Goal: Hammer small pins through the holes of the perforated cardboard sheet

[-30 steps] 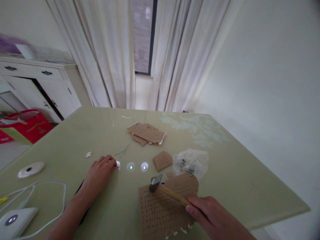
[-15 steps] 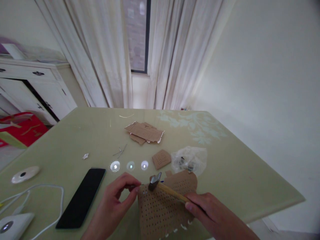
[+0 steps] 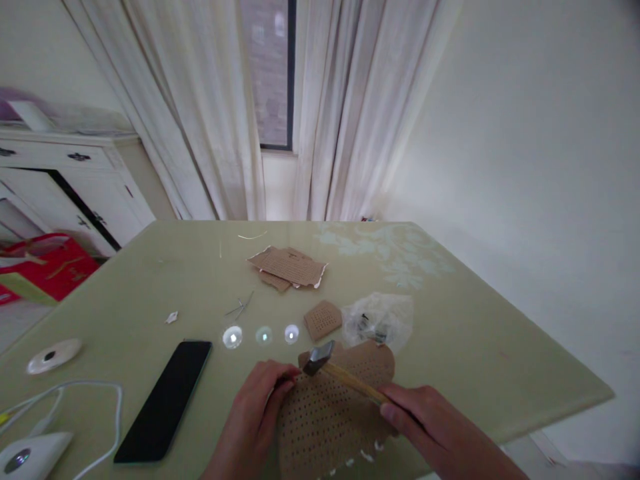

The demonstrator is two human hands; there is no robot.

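My right hand (image 3: 425,423) grips the wooden handle of a small hammer (image 3: 340,373), whose metal head hovers over the far left corner of a perforated brown cardboard sheet (image 3: 335,413) at the table's near edge. My left hand (image 3: 260,407) rests on the sheet's left edge with thumb and fingers pinched together just under the hammer head. What they pinch is too small to make out.
A black phone (image 3: 165,399) lies left of my hands on the green table (image 3: 475,333). Beyond the sheet are a small cardboard scrap (image 3: 323,319), a clear plastic bag (image 3: 379,319), torn cardboard pieces (image 3: 290,267) and loose nails (image 3: 240,307). A white cable (image 3: 75,393) and white device (image 3: 30,453) sit far left.
My left hand moved from beside the phone onto the cardboard's left edge and pinched shut. The hammer head lifted slightly and shifted right. The phone came into view.
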